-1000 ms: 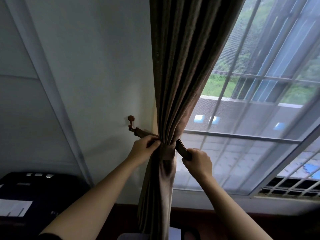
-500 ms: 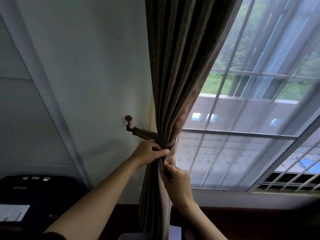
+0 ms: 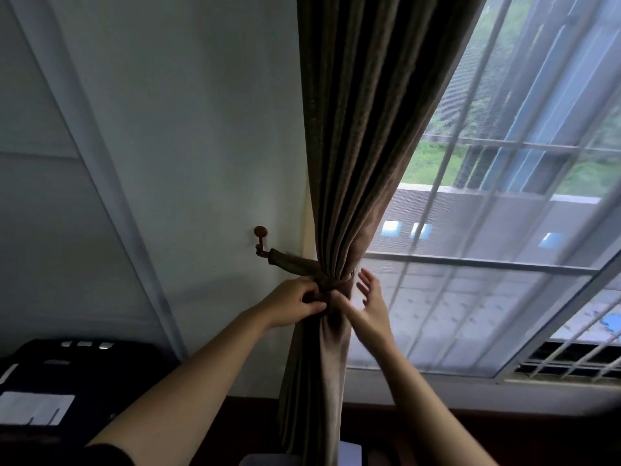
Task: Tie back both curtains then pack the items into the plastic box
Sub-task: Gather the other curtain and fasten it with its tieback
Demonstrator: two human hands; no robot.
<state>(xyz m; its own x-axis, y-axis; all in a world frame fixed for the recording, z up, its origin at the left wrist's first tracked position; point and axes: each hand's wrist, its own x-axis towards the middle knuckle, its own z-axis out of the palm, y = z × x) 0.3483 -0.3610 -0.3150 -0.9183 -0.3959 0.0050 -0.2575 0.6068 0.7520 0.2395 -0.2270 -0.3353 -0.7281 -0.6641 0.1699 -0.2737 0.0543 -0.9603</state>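
Observation:
A brown curtain hangs gathered at the left edge of the window. A brown fabric tieback runs from a wooden wall hook and wraps around the gathered curtain. My left hand pinches the tieback at the curtain's left side. My right hand is just right of the bundle, fingers spread, holding nothing. A pale corner of a plastic box shows at the bottom, behind the curtain's hem.
White wall lies left of the curtain. A sheer white curtain covers the barred window on the right. A dark device with a white label sits at lower left. A dark wooden ledge runs below the window.
My right hand pulled the tieback end around the curtain's front, passed it to the left hand's side, then let go and opened. My left hand stays on the tieback.

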